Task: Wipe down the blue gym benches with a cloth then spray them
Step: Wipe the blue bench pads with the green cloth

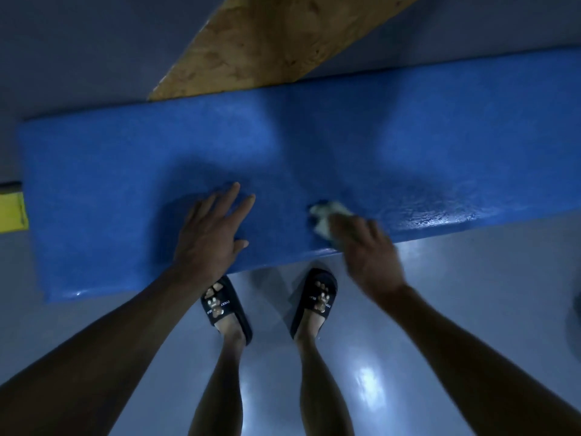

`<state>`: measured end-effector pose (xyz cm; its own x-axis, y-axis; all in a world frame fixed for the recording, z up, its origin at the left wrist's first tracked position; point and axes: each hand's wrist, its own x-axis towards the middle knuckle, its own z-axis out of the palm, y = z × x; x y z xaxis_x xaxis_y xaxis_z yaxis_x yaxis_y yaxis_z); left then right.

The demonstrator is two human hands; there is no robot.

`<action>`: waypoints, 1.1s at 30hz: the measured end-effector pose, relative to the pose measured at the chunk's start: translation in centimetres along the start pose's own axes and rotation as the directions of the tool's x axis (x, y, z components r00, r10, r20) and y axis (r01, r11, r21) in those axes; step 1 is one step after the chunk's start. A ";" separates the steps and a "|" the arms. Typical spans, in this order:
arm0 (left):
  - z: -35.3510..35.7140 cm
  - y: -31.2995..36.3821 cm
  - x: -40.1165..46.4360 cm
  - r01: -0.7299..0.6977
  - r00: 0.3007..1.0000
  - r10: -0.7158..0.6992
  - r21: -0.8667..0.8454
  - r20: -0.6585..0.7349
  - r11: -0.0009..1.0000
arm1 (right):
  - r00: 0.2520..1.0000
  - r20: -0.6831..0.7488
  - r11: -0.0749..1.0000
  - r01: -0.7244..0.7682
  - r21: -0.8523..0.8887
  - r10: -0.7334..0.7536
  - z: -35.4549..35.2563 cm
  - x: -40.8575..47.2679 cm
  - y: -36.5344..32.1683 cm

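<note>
Left hand [211, 234] flat on blue bench [125, 171], fingers straight, spread — right hand [366, 253], blurred, pressing cloth [327, 215] at near edge, finger grip indiscernible.

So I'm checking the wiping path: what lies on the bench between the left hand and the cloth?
Nothing: the head view shows only bare blue bench between the left hand and the cloth.

I have one view only, from the head-worn camera. It looks steeply down and slightly forward, from above the person's own arms and legs. The blue bench [125, 171] runs across the middle of the frame, close below the lens; the floor [471, 294] fills the bottom, both feet in sandals [226, 309] near centre. The wide angle bends the bench edges.
</note>
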<state>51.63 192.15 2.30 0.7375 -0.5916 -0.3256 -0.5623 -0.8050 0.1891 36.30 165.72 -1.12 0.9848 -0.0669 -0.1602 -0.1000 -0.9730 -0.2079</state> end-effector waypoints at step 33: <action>0.8 -8.3 -2.2 0.034 0.999 -0.034 -0.015 -0.035 0.999 | 0.721 -0.026 0.686 -0.647 0.332 0.692 4.1 2.6 -20.0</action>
<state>54.39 200.13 0.73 0.7691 -0.5648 -0.2992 -0.5314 -0.8251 0.1918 40.24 185.88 -1.32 0.6445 -0.7278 -0.2342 -0.7531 -0.5513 -0.3590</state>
